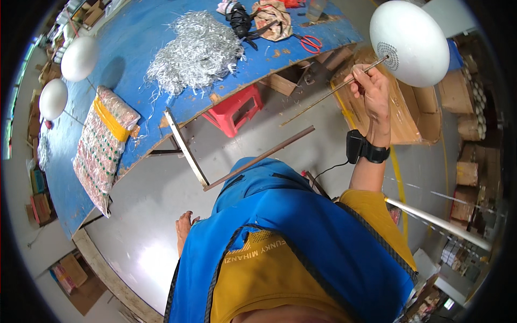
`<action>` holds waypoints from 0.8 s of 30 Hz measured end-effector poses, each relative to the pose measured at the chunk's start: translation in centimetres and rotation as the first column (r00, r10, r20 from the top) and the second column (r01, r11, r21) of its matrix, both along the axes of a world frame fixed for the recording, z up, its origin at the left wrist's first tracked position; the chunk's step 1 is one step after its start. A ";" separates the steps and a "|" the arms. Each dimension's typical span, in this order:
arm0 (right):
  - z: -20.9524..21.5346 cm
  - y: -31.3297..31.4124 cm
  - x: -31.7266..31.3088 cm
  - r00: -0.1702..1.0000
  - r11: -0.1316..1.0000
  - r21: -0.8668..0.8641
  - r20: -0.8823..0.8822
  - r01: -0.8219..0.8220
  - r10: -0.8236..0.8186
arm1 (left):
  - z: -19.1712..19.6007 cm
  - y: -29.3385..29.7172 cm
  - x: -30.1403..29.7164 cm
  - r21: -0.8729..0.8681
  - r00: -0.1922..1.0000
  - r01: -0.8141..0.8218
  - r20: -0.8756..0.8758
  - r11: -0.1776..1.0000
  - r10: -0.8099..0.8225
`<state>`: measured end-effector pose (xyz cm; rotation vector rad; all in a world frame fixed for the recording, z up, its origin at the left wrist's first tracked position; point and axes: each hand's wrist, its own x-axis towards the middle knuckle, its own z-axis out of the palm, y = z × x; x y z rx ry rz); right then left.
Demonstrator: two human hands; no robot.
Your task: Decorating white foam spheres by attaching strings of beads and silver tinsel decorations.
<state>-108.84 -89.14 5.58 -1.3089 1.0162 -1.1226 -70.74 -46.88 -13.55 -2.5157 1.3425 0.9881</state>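
My right hand point(370, 92) is raised and closed around a thin brownish rod point(318, 101). On the rod's upper end sits a large white egg-shaped ball point(417, 40), with a round patch of small grey dots where the rod meets it. The rod's other end slants down to the left over the floor. A black strap device point(366, 147) is on my right wrist. My left hand point(184, 229) hangs low beside my body, holding nothing that I can see, its fingers loosely apart.
A blue worktable point(126, 35) bears a silver tinsel heap point(196, 51), red-handled scissors point(308, 44) and a taped package point(102, 145). Two white balls point(79, 58) stand on rods at left. Below are a red stool point(234, 110), a metal frame point(186, 151) and an open carton point(414, 116).
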 end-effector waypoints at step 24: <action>0.3 2.4 -6.0 0.963 0.974 0.029 -0.156 0.227 -0.219 | 2.6 -3.5 -0.8 -0.038 0.998 -0.055 -0.015 0.998 0.055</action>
